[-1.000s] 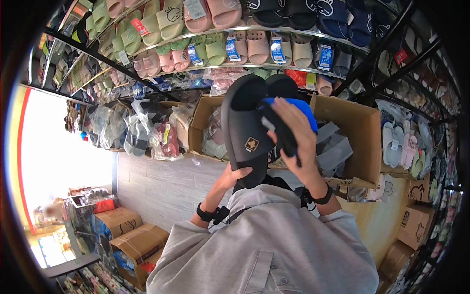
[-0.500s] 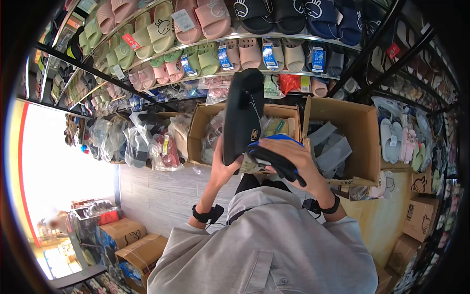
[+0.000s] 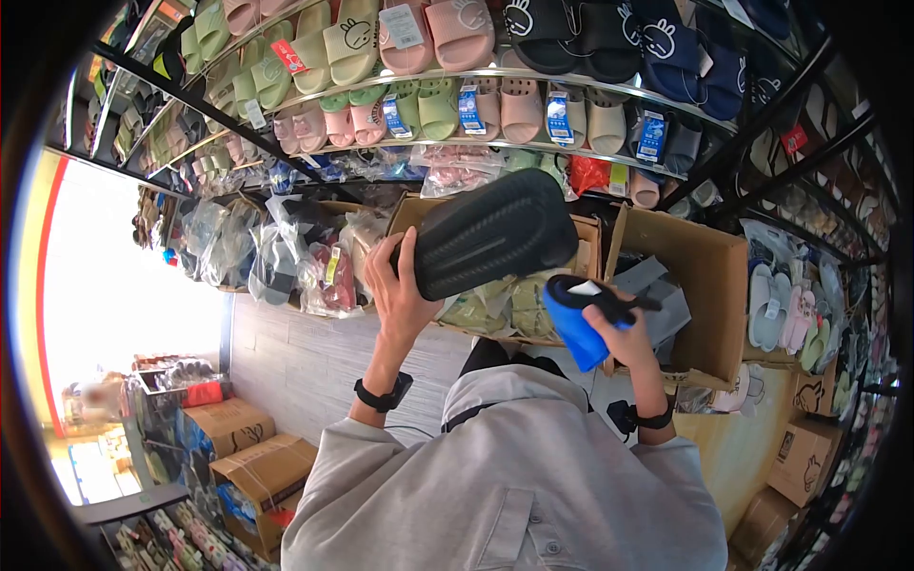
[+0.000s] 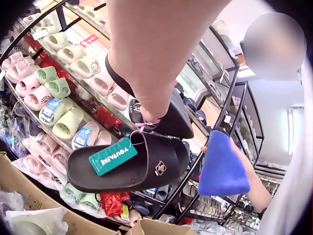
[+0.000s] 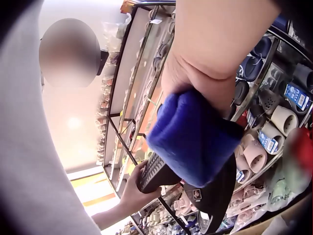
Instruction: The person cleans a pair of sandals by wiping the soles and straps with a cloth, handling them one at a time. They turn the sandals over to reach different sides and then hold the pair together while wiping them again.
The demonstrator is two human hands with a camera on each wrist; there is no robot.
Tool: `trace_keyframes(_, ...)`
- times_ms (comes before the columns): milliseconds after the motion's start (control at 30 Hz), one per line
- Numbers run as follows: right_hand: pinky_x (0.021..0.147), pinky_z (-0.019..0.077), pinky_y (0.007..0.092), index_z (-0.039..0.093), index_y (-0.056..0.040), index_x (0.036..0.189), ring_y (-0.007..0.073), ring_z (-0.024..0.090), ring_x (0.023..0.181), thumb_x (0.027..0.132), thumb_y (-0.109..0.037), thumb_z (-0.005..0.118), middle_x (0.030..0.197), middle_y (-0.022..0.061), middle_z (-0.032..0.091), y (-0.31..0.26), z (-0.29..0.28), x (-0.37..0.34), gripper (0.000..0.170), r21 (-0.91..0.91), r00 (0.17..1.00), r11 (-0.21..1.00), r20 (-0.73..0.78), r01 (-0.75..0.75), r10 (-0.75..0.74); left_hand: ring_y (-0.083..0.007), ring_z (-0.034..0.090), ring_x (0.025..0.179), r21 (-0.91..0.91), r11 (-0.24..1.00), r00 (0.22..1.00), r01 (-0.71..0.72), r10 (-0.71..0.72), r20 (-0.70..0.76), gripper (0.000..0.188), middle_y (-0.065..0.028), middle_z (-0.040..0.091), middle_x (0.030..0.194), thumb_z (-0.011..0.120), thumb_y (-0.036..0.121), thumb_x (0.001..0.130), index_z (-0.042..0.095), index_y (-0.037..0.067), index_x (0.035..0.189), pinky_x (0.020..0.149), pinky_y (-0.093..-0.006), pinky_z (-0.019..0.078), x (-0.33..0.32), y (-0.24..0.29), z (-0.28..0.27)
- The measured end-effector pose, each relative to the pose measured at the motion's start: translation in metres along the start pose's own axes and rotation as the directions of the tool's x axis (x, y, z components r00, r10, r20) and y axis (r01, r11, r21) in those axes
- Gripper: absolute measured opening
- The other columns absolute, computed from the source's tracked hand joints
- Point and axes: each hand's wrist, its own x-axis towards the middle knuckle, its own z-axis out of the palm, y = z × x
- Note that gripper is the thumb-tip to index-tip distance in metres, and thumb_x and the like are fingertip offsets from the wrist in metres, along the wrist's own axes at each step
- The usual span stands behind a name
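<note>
My left hand [image 3: 398, 295] grips a black slide sandal [image 3: 495, 228] by one end, its ridged sole facing the head camera. In the left wrist view a second black slide [image 4: 110, 178] hangs with it, carrying a teal tag [image 4: 113, 155] and a small gold badge on the strap. My right hand [image 3: 624, 335] holds a bunched blue cloth [image 3: 574, 328] with black parts and a white patch, just right of the slides and apart from them. The right wrist view shows the soft blue cloth [image 5: 193, 139] covering most of that hand's fingers.
Shelves of slides [image 3: 462, 33] rise in front. Below the hands stand an open carton [image 3: 533, 333] of bagged slippers and another carton [image 3: 705, 276] with grey sheets inside. Bagged slippers [image 3: 328, 276] lie at the left, and closed boxes [image 3: 262, 476] stand on the floor.
The slides have turned from their top side to their sole and tilted rightward. My right hand with the blue cloth has come away from them, down and to the right.
</note>
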Motion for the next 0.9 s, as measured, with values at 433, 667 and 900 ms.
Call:
trace_keyframes(433, 0.094, 0.0528, 0.0317, 0.068, -0.0030, 0.136, 0.0120, 0.065, 0.110, 0.104, -0.032, 0.075, 0.125, 0.0026, 0.071, 0.024, -0.012, 0.010, 0.044, 0.533, 0.942, 0.805, -0.043, -0.259, 0.332, -0.0427, 0.052, 0.127, -0.216, 0.976, 0.982, -0.006, 0.046, 0.185, 0.111, -0.0183, 0.051, 0.140, 0.096, 0.022, 0.057, 0.046, 0.007, 0.156, 0.109, -0.0568, 0.0405, -0.020, 0.019, 0.020)
trace_keyframes(667, 0.095, 0.0508, 0.0309, 0.069, 0.0000, 0.136, 0.0110, 0.063, 0.108, 0.102, -0.030, 0.076, 0.120, 0.0029, 0.073, 0.029, -0.021, 0.003, 0.046, 0.355, 0.969, 0.928, -0.169, -0.109, 0.179, -0.0440, 0.048, 0.134, -0.480, 0.845, 0.927, 0.236, -0.048, 0.372, 0.122, -0.0210, 0.046, 0.147, 0.094, 0.047, 0.068, 0.032, 0.003, 0.163, 0.119, -0.0540, 0.0350, -0.023, 0.022, 0.005)
trace_keyframes(900, 0.107, 0.0479, 0.0379, 0.056, 0.0018, 0.142, 0.0193, 0.064, 0.118, 0.093, -0.046, 0.083, 0.130, 0.0100, 0.070, 0.032, -0.061, 0.002, 0.074, 0.196, 0.996, 0.977, -0.022, 0.086, -0.083, -0.0311, 0.054, 0.142, -0.326, -0.316, 0.317, 0.891, -0.084, 0.945, 0.105, -0.0204, 0.054, 0.156, 0.013, 0.085, 0.102, 0.043, 0.003, 0.160, 0.122, -0.0470, 0.0376, -0.069, -0.029, 0.028)
